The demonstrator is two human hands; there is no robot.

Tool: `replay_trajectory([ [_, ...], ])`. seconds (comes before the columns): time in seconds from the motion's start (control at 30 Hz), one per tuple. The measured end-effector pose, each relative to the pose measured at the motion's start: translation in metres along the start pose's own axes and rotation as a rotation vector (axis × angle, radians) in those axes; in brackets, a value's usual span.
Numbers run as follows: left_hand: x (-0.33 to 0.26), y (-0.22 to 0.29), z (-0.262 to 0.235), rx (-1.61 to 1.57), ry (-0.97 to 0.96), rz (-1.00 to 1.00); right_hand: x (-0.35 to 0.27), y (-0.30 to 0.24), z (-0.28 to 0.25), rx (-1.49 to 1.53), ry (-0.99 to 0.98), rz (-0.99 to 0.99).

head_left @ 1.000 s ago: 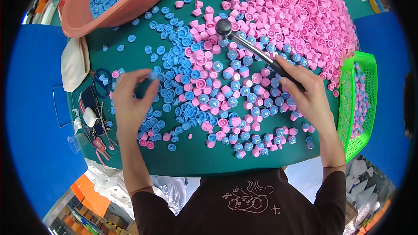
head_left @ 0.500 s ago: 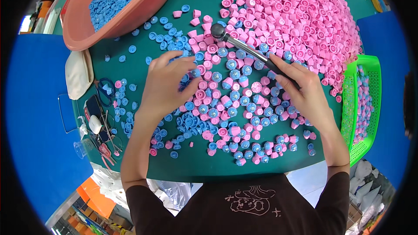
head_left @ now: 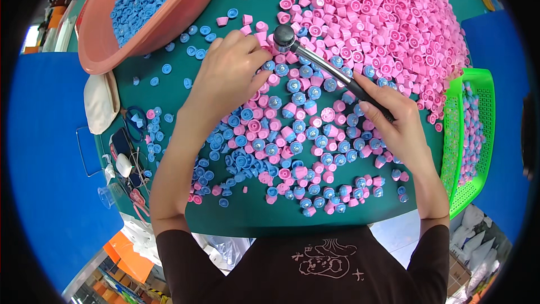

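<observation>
My right hand [head_left: 394, 115] grips a hammer [head_left: 320, 63] by its black handle. The hammer has a silver shaft and a round black head, which hovers over or rests among the pink cups. At the left of the loose pieces, my left hand [head_left: 233, 70] is curled, back of the hand up, with its fingertips down among pink cups [head_left: 261, 26]. Whatever lies between those fingers is hidden. Around both hands lie small blue swirl-shaped caps [head_left: 242, 160] and joined pieces, a blue cap on a pink cup [head_left: 298, 98].
A large heap of pink cups [head_left: 388, 22] covers the far right of the green table [head_left: 225, 219]. An orange-pink basin [head_left: 149, 36] of blue caps stands far left. At right is a green basket [head_left: 478, 135] of joined pieces. A phone, scissors and pliers [head_left: 139, 200] lie left.
My left hand has moved away from me, and its fingers have curled from a looser spread. A blue cap visible by its fingers before no longer shows there. The hammer has barely shifted.
</observation>
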State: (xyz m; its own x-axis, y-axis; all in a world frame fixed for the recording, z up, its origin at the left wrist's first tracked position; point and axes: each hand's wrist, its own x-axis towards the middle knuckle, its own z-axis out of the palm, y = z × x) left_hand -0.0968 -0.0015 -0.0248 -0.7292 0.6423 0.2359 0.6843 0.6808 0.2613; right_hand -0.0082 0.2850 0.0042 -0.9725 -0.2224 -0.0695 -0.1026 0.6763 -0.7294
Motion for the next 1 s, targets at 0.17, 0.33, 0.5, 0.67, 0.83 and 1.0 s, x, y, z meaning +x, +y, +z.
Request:
replay_trajectory([
  [0.17, 0.001, 0.0, -0.004, 0.01, -0.008, 0.001, -0.003, 0.002, 0.004, 0.041, -0.021, 0.015],
  [0.33, -0.003, -0.005, -0.02, -0.039, -0.056, -0.028, -0.006, -0.007, 0.004, 0.048, -0.016, -0.035],
  [0.5, -0.029, -0.02, -0.056, -0.052, 0.163, -0.272, -0.005, -0.01, 0.02, -0.174, -0.034, -0.193],
  [0.67, -0.068, -0.028, -0.073, -0.029, 0.187, -0.508, -0.002, -0.017, 0.016, -0.075, -0.027, -0.154],
  [0.83, -0.096, -0.035, -0.069, -0.032, 0.167, -0.591, -0.008, -0.026, 0.004, -0.028, 0.046, -0.142],
  [1.0, -0.081, -0.022, -0.052, -0.074, 0.227, -0.401, -0.002, -0.016, 0.009, 0.034, 0.097, -0.118],
])
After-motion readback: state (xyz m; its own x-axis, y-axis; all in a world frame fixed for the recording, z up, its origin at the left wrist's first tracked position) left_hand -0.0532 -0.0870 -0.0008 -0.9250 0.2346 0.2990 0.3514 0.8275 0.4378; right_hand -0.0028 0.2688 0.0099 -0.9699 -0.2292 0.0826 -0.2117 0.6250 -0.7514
